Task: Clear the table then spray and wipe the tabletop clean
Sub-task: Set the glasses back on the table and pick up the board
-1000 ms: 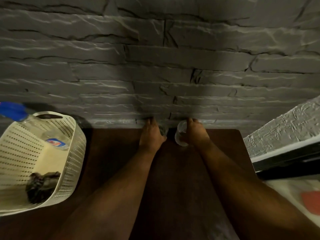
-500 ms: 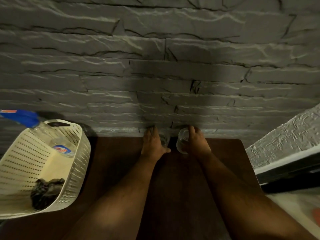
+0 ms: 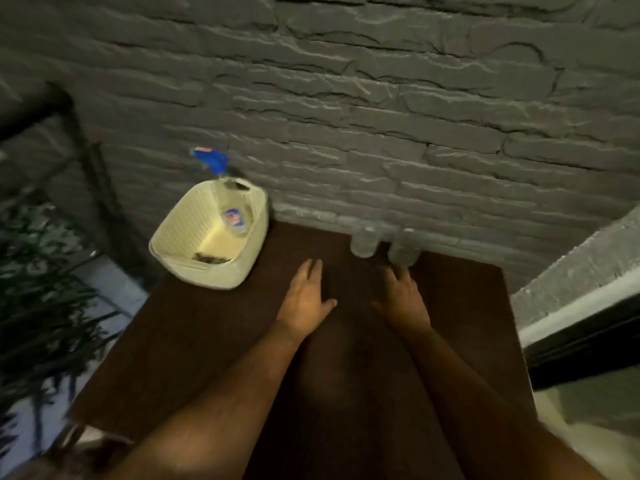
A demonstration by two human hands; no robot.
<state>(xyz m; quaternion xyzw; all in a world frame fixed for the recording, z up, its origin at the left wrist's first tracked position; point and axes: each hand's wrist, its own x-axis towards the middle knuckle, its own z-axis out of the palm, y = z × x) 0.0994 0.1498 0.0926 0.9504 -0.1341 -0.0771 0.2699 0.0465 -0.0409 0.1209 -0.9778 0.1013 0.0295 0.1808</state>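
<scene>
A: Where are the hands?

B: Both are over the middle of the dark worktop. The left hand and right hand are palm down, fingers loosely spread, holding nothing. Whether the palms touch the wood cannot be told.

A: And what is to be cleared?

B: Two clear glasses stand side by side at the far edge, against the stone wall. One is just beyond the left fingertips, the other just beyond the right; neither is touched.

A: The cleaning gear?

B: A cream basket sits at the far-left corner, its left side at or over the worktop's left edge. Inside, a spray bottle leans on the far rim, its blue trigger poking above. A dark cloth lies on the bottom.

A: Open room?

B: Bare wood lies between basket and left hand, and right of the right hand to the edge. A plant crowds the left side; a white ledge borders the right.
</scene>
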